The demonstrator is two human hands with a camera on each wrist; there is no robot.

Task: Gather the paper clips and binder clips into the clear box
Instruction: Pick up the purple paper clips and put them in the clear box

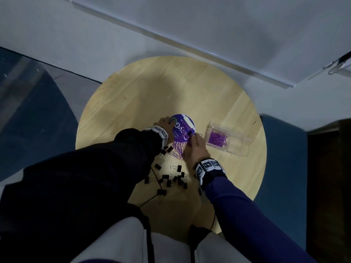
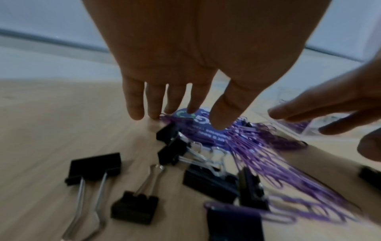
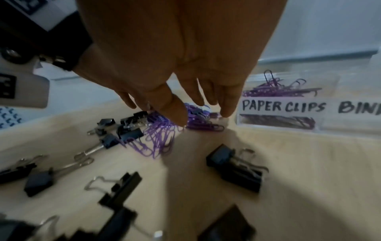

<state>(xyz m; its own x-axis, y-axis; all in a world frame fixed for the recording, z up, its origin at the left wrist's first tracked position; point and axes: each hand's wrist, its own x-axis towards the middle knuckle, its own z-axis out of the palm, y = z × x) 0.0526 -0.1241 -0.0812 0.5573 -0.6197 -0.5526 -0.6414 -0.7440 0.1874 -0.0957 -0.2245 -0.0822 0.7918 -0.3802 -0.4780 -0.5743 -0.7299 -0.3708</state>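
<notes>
A clear two-compartment box (image 1: pixel 239 143) stands right of centre on the round wooden table (image 1: pixel 152 92). Its front wall (image 3: pixel 282 106) reads "PAPER CLIPS" and "BIN…", and its left compartment holds purple paper clips (image 1: pixel 218 138). A round purple card (image 1: pixel 182 128) lies beside a loose pile of purple paper clips (image 1: pixel 178 149) (image 3: pixel 158 138). Several black binder clips (image 1: pixel 175 178) (image 2: pixel 93 165) (image 3: pixel 233 169) are scattered nearer me. My left hand (image 1: pixel 164 122) (image 2: pixel 175 117) has straight fingers touching the card's left edge. My right hand (image 1: pixel 194 136) (image 3: pixel 185 117) reaches with loose, spread fingers onto the clip pile, pinching nothing I can see.
A thin black cable (image 1: pixel 157 185) runs across the table among the binder clips. The table's near edge meets my light-trousered knees (image 1: pixel 121 242). Bare wood lies beyond the card and right of the box. Grey floor and a wall skirting (image 1: pixel 190 44) surround the table.
</notes>
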